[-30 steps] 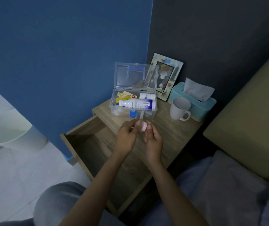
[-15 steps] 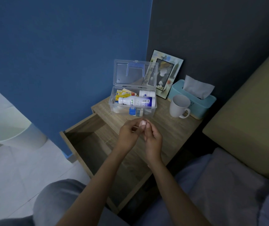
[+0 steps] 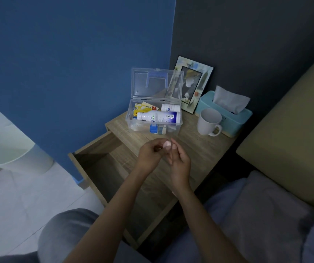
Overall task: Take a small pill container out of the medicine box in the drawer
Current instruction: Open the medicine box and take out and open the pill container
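Note:
A clear plastic medicine box [image 3: 133, 118] stands on the wooden nightstand with its lid up. Inside lie a large white bottle [image 3: 158, 117], a smaller white bottle [image 3: 170, 107] and yellow packets. Below it the drawer [image 3: 103, 168] is pulled out and looks empty. Just in front of the box, above the nightstand's edge, my left hand [image 3: 149, 155] and my right hand [image 3: 179, 163] meet. Between their fingertips sits a small pale pink pill container [image 3: 167, 144]. Fingers of both hands touch it; most of it is hidden.
A white mug [image 3: 208, 121], a teal tissue box [image 3: 226, 114] and a picture frame [image 3: 192, 84] stand at the back right of the nightstand [image 3: 199, 149]. A white bin [image 3: 9, 149] is on the floor at left. A bed [image 3: 285, 139] borders the right.
Both hands stay together in front of the box. The fingers have shifted slightly around the small pink container. The view has tilted a little.

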`<state>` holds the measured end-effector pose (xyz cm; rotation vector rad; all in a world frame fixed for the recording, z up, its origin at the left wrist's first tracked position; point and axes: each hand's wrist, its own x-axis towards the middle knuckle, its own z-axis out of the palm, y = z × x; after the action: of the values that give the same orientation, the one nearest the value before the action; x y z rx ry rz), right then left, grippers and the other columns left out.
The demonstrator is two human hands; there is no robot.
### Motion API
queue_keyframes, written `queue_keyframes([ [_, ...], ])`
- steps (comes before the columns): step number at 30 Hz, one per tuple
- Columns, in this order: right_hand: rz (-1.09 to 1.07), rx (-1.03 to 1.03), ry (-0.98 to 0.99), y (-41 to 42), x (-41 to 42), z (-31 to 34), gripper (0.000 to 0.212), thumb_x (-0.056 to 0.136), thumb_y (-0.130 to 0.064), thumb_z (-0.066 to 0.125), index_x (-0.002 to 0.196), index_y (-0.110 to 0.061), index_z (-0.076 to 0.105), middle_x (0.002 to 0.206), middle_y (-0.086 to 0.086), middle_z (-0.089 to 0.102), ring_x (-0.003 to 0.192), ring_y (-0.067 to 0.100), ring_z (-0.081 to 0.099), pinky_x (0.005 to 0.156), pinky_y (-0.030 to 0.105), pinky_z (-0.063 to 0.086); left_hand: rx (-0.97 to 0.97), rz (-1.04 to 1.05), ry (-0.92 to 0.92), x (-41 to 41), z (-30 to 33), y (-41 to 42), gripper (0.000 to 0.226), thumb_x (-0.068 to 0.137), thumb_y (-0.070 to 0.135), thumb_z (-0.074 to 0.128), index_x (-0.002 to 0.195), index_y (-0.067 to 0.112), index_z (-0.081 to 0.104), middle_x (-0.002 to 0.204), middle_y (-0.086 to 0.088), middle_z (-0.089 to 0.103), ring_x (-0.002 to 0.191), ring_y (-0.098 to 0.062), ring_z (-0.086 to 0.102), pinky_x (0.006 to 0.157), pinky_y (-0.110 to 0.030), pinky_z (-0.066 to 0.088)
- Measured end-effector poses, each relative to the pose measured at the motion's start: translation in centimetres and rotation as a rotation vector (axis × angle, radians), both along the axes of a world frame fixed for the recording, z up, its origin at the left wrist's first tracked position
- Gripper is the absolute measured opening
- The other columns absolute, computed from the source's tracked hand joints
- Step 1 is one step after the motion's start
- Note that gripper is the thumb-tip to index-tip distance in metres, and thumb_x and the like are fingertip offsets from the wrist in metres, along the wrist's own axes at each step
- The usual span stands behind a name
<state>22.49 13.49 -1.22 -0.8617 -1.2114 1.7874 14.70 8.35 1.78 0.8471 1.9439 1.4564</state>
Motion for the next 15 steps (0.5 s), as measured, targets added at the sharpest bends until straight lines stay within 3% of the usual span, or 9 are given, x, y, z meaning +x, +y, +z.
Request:
queue_keyframes([
  [3,0.007,-0.043,0.031,0.2,0.3,-0.2,0.023,0.099,-0.007,0.047,0.115,-0.016,0.061,0.118,0.017,0.066,0.107,0.024,0.065,0.089,0.029,0.055,-0.038,0.050,-0.034,-0.1,0.0,0.2,0.027,0.091,0.029,0.060,0.106,0.008,0.070,0.084,0.002,0.071,0.073,-0.004,0.066,0.062,-0.005,0.047],
  [5,0.005,-0.073,0.053,0.4,0.4,-0.3,0.023,0.098,-0.006,0.048,0.116,-0.013,0.060,0.123,0.020,0.063,0.111,0.027,0.063,0.092,0.031,0.054,-0.047,0.111,-0.067,-0.3,-0.1,0.4,0.028,0.090,0.032,0.061,0.100,0.008,0.070,0.082,-0.001,0.072,0.067,-0.005,0.065,0.054,-0.004,0.045],
  [11,0.036,-0.150,0.102,1.5,1.5,-0.3,0.027,0.090,-0.003,0.062,0.116,-0.005,0.063,0.099,0.004,0.074,0.091,0.012,0.074,0.073,0.019,0.058,-0.007,0.136,-0.317,-0.6,0.3,0.7,0.030,0.090,0.028,0.062,0.103,0.003,0.070,0.090,-0.010,0.074,0.074,-0.011,0.067,0.063,-0.015,0.052],
  [15,0.155,-0.238,0.112,2.9,2.6,-0.6,0.032,0.083,0.000,0.067,0.113,-0.011,0.065,0.098,0.006,0.076,0.093,0.015,0.074,0.077,0.020,0.058,0.040,0.091,-0.499,-0.9,0.0,0.4,0.033,0.090,0.022,0.062,0.111,-0.003,0.066,0.096,-0.014,0.071,0.082,-0.016,0.068,0.067,-0.015,0.056],
])
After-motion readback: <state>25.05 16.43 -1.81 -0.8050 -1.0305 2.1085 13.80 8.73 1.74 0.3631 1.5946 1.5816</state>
